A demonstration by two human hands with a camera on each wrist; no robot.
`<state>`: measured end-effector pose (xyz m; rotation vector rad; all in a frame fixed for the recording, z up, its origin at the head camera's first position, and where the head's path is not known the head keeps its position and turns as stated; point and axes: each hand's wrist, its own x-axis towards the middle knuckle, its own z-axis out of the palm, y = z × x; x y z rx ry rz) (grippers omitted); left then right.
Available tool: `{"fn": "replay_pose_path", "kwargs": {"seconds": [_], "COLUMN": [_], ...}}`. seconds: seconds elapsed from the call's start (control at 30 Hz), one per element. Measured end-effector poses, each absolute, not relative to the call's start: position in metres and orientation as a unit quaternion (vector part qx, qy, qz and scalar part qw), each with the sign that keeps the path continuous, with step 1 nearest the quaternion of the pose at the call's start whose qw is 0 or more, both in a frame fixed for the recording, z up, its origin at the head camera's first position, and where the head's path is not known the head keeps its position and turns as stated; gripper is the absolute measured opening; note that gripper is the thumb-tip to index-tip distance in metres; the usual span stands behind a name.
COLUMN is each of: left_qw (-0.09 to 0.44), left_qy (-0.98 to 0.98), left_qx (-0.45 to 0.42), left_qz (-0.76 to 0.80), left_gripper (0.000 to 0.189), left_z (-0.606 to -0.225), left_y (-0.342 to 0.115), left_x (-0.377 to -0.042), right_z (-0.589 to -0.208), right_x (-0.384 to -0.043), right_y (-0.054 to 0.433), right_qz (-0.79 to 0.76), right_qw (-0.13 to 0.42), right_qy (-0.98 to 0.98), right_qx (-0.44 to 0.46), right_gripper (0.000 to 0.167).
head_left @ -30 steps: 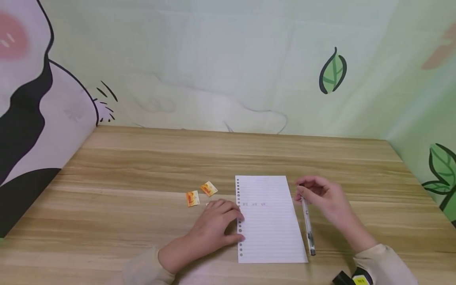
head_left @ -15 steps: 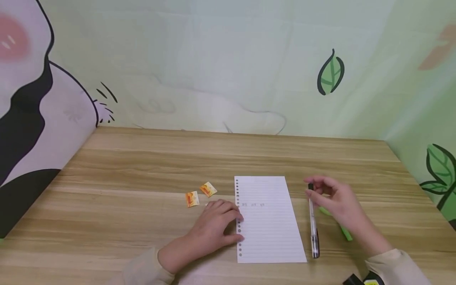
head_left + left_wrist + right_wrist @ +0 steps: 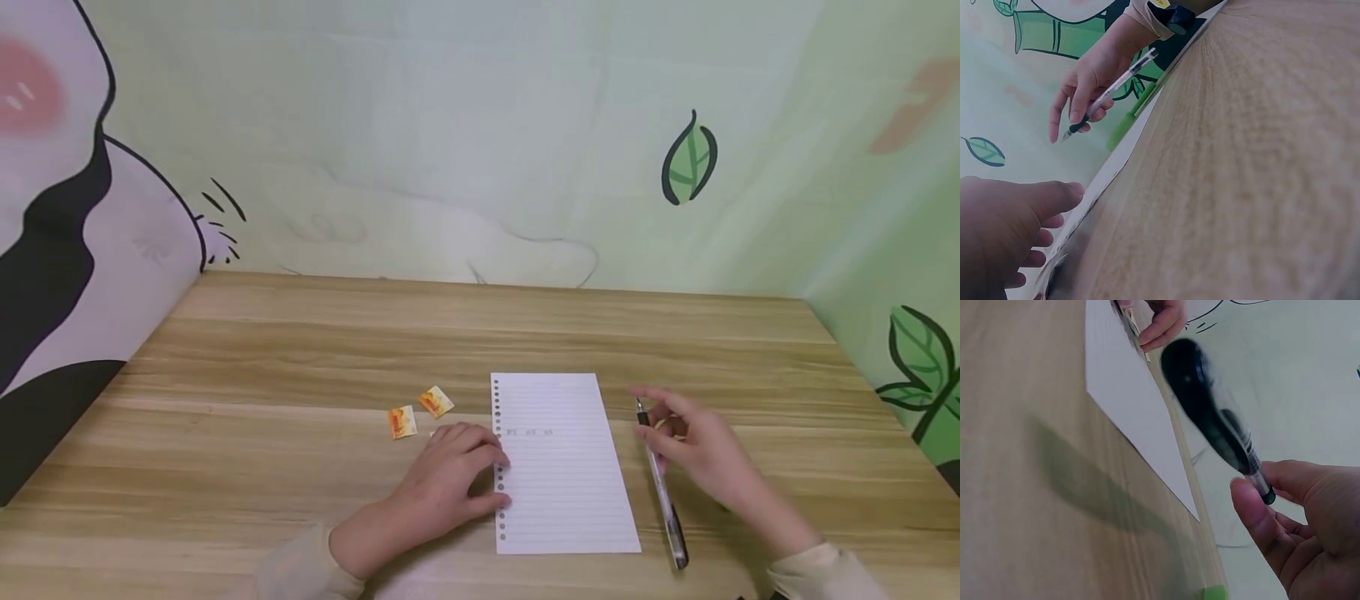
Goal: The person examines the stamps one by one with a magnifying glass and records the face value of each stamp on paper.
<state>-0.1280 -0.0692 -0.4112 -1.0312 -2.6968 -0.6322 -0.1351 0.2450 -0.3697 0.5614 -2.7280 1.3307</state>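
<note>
A lined, hole-punched sheet of paper lies on the wooden table, with a short row of handwriting on it. My left hand rests at its punched left edge, fingers relaxed, fingertips and thumb on the margin. To the right of the sheet, my right hand pinches a clear pen near its black grip. Its bare metal point faces away from me, and the end with the black cap slants back toward me. In the left wrist view the pen is held above the table.
Two small orange-and-white squares lie left of the paper, with a white sliver of something beside my left fingers. A thin green object lies on the table beyond the sheet in the left wrist view. A printed cloth wall stands behind the table.
The right hand has shifted right, then slightly back left and nearer, turning the pen so its point now shows past the fingers. The left hand stays on the paper.
</note>
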Motion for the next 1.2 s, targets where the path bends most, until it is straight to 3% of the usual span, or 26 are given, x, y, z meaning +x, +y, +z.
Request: {"fn": "replay_pose_path", "kwargs": {"seconds": [0.17,0.7,1.2], "left_qw": [0.113,0.200,0.194], "left_qy": [-0.906,-0.898,-0.916], "left_qx": [-0.347,-0.318,-0.256], "left_qz": [-0.215,-0.229,-0.239], "left_gripper": [0.031,0.036,0.038], "left_z": [-0.409,-0.403,-0.397], "left_y": [-0.070,-0.084,-0.100], "left_x": [-0.128,-0.139,-0.154], "right_z": [-0.375,-0.383,-0.385], "right_x": [-0.132,-0.133,-0.132], "right_y": [0.242,0.238,0.237], "right_qz": [0.415,0.331,0.309], "right_qw": [0.008,0.016,-0.005], "right_qy": [-0.897,-0.938,-0.947], "right_qx": [0.152,0.103,0.086], "right_gripper": [0.046,0.041,0.043]}}
